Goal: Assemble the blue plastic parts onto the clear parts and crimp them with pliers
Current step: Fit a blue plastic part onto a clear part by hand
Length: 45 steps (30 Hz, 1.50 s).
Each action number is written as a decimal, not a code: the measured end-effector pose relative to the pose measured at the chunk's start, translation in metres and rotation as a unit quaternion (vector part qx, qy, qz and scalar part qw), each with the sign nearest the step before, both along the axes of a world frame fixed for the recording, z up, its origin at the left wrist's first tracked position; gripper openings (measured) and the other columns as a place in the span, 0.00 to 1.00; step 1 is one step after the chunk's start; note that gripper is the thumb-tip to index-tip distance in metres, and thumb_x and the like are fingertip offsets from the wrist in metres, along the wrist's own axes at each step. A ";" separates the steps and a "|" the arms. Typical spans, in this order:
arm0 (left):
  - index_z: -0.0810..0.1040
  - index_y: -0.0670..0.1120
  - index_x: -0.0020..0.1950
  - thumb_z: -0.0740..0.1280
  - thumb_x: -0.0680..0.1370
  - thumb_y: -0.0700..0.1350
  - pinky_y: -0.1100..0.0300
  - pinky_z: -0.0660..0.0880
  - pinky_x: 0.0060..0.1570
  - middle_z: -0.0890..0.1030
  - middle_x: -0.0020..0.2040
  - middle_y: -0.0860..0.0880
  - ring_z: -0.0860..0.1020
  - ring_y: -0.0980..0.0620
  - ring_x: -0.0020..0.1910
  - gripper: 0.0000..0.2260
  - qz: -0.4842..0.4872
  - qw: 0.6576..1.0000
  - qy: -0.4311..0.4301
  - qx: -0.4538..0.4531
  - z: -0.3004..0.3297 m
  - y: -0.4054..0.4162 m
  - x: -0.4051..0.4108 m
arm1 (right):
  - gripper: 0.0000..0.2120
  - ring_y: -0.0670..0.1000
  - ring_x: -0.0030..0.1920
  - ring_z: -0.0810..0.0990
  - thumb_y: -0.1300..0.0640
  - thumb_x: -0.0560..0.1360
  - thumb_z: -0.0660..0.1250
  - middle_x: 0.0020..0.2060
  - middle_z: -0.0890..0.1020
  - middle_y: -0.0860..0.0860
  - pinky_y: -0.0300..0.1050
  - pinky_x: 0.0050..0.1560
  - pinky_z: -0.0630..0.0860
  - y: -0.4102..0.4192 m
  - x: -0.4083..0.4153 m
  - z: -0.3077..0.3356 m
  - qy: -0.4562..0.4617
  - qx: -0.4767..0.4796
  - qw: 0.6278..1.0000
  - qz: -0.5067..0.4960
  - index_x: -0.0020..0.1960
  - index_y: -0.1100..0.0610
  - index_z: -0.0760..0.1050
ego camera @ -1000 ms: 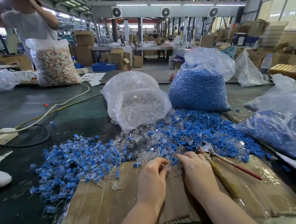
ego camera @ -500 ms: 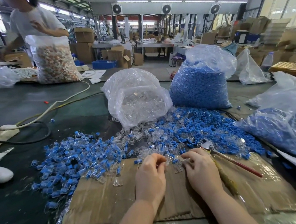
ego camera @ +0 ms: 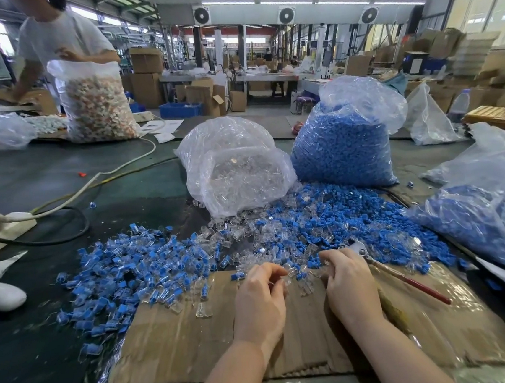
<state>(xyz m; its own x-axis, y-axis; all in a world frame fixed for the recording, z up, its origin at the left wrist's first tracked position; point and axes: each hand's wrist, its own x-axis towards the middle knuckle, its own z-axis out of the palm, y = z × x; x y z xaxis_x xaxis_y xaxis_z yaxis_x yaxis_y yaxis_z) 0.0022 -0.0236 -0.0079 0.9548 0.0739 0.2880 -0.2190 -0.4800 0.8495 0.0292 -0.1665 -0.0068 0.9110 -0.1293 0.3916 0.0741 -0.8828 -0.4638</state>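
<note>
Head view: bags of clear parts (ego camera: 237, 177) and blue parts (ego camera: 342, 148) are crowding behind; both hands, left hand (ego camera: 260, 301) and right hand (ego camera: 351, 283), are curling over small clear pieces (ego camera: 287, 276), pliers (ego camera: 385, 269) lying just right.

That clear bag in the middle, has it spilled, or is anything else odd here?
The clear bag lies tipped with its mouth open, and clear parts have run out, mixing with loose blue parts across the table. It looks like a working pile rather than an accident. The pliers lie untouched beside the right hand.
</note>
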 end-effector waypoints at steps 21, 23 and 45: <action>0.77 0.51 0.48 0.66 0.77 0.39 0.72 0.73 0.46 0.79 0.45 0.56 0.77 0.60 0.44 0.07 -0.002 1.000 0.009 0.009 0.002 0.001 -0.001 | 0.09 0.45 0.47 0.74 0.61 0.75 0.66 0.48 0.82 0.49 0.35 0.51 0.69 0.008 -0.002 0.026 -0.018 0.029 0.999 0.018 0.55 0.56 0.80; 0.77 0.52 0.48 0.66 0.76 0.38 0.72 0.74 0.44 0.80 0.44 0.54 0.78 0.59 0.43 0.08 -0.010 1.000 0.016 -0.008 0.003 0.001 -0.002 | 0.12 0.45 0.48 0.75 0.63 0.74 0.68 0.49 0.82 0.49 0.34 0.53 0.68 0.010 -0.009 0.024 -0.014 0.094 0.995 0.027 0.57 0.56 0.79; 0.77 0.56 0.39 0.69 0.74 0.37 0.53 0.80 0.45 0.82 0.37 0.51 0.81 0.53 0.38 0.12 -0.028 0.995 0.057 -0.080 0.002 0.005 0.002 | 0.09 0.43 0.38 0.79 0.62 0.70 0.73 0.34 0.81 0.43 0.42 0.42 0.77 0.020 -0.039 0.001 -0.051 0.198 0.972 0.113 0.39 0.49 0.78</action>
